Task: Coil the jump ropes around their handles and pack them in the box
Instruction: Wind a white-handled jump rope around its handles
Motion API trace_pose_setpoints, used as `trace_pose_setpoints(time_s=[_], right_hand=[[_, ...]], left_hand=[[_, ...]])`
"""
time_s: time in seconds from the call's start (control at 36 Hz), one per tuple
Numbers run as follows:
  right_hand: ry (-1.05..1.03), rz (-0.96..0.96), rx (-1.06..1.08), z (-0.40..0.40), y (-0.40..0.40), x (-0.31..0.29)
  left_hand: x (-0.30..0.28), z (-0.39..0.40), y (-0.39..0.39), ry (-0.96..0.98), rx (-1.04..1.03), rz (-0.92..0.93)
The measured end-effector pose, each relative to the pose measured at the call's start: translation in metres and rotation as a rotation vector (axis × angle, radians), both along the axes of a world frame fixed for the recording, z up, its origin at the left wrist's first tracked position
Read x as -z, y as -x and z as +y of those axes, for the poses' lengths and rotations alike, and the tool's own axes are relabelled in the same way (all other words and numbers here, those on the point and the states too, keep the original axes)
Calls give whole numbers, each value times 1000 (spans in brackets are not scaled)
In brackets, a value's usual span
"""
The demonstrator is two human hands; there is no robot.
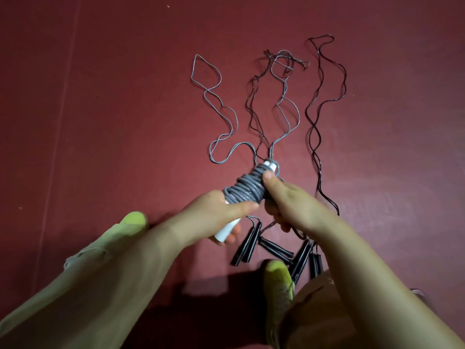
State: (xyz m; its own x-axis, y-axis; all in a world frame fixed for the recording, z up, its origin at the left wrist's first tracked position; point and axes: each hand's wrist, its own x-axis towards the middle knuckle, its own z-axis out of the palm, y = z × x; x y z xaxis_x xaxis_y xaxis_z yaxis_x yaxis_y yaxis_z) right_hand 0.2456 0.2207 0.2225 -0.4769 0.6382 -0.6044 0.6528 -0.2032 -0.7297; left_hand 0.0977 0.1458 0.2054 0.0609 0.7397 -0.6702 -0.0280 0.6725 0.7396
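Plastic cords, plastic handles, matt floor mat

The grey rope (247,190) coiled on the white handles (227,229) looks like smooth plastic-coated cord with a faint sheen; the white handles are smooth, slightly glossy plastic. The dark ropes (317,127) are thin and glossy, catching highlights. The black handles (275,249) look like matt plastic or foam, which one unclear. The maroon floor mat (113,122) is smooth and matt.

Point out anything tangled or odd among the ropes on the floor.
The black rope and grey rope in the middle cross and knot together at their far loops. The black handles lie in a loose heap. No box shows.
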Motion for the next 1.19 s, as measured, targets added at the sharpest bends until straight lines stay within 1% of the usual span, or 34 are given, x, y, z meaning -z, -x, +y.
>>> trace_pose_setpoints(time_s=[0.06, 0.11, 0.19, 0.31, 0.36, 0.44, 0.47, 0.5, 0.58, 0.64, 0.69, 0.72, 0.75, 0.78, 0.83, 0.86, 0.92, 0.94, 1.03, 1.11, 1.19], right_hand=[[6, -24, -3, -2, 3, 2], [-7, -32, 3, -3, 6, 3], [-81, -77, 15, -6, 11, 4], [-92, -97, 31, -11, 17, 7], [-115, -72, 24, -9, 16, 6], [-138, 15, 23, -6, 15, 1], [-141, 36, 19, -5, 14, 1], [-132, 50, 15, -5, 13, 1], [-45, 120, -30, -6, 9, 2], [3, 178, -42, -7, 7, 0], [27, 217, -38, -5, 4, -2], [40, 231, -34, -5, 3, -3], [56, 240, -41, -4, 1, -4], [87, 247, -40, -3, 0, -5], [153, 252, -85, -1, -1, -6], [170, 256, -133, 0, -1, -7], [202, 248, -193, 3, -3, -5], [223, 229, -182, 4, -6, -4], [268, 187, -87, 7, -10, -3], [210, 150, -35, 7, -9, -5], [51, 89, -11, 7, -7, -4]], left_hand=[[2, -2, 4, -35, 14, 91], [2, -3, 6, -52, 13, 117], [3, -5, 9, -92, 12, 170], [3, -5, 12, -154, 33, 243], [0, -5, 13, -176, 32, 200], [-5, -5, 14, -128, -34, 24], [-3, -5, 13, -124, -51, 2], [-2, -5, 13, -153, -58, 6], [7, -5, 10, -254, -78, 142], [8, -6, 10, -311, -122, 182], [-2, -1, 3, -360, -130, 164], [-4, 2, 0, -374, -153, 126], [-9, 5, -1, -373, -162, 103], [-6, 7, -1, -331, -162, 131], [-1, 2, 3, -344, -56, 283], [0, 0, 8, -328, -38, 336], [9, -5, 18, -292, -42, 331], [10, -4, 19, -300, -53, 305], [10, -1, 24, -297, -107, 312], [13, -2, 30, -302, -120, 353], [17, -4, 35, -268, -123, 396]])
